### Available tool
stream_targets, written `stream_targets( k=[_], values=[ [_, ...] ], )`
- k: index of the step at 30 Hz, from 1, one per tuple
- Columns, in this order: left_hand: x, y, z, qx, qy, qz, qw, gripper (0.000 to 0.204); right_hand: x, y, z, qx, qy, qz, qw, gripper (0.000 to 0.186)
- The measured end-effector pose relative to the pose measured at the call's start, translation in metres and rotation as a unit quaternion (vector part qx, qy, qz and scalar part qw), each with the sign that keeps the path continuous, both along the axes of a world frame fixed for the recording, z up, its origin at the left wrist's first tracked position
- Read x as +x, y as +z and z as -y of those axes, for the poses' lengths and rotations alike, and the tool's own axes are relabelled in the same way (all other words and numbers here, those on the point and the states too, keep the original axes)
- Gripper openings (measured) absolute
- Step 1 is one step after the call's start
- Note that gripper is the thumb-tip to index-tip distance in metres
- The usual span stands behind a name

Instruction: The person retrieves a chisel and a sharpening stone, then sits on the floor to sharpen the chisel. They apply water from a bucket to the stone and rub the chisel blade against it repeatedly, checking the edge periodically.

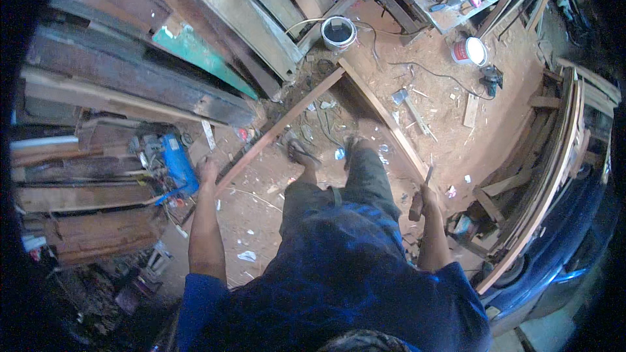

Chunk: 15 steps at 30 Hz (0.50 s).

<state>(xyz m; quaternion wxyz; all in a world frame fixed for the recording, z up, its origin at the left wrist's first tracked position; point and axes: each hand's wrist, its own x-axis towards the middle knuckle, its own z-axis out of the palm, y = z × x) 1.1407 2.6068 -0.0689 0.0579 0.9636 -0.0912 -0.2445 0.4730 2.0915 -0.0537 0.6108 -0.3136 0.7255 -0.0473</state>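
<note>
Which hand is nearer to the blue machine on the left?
Left. The left hand is just to the right of the blue machine; the right hand is much farther off, across the wooden frame.

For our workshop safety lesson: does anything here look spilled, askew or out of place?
Yes: white scraps and wood offcuts litter the dirt floor, and a dark cable trails loosely across it, right of the L-shaped wooden frame, where feet might catch.
</note>
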Motion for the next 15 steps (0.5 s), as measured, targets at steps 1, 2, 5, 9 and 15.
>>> stream_targets(
  k=[1,2,5,9,15],
  values=[
    [0.021,0.024,0.029,-0.080,0.033,0.028,0.996,0.019,0.021,-0.003,-0.008,0.020,-0.045,0.011,0.999,0.033],
    [0.042,0.047,0.052,-0.131,0.044,0.060,0.989,0.020,0.052,0.007,-0.021,0.047,-0.088,0.025,0.995,0.032],
    [0.093,0.060,0.069,-0.144,0.036,-0.031,0.988,0.023,0.122,0.028,-0.044,0.084,-0.076,0.034,0.993,0.024],
    [0.073,0.066,0.187,-0.087,-0.101,0.007,0.991,0.025,0.148,0.015,-0.030,0.095,-0.050,0.063,0.992,0.034],
    [0.038,0.044,0.261,-0.077,-0.159,-0.146,0.973,0.033,0.154,-0.001,-0.040,0.107,-0.121,0.103,0.982,0.038]
  ],
)
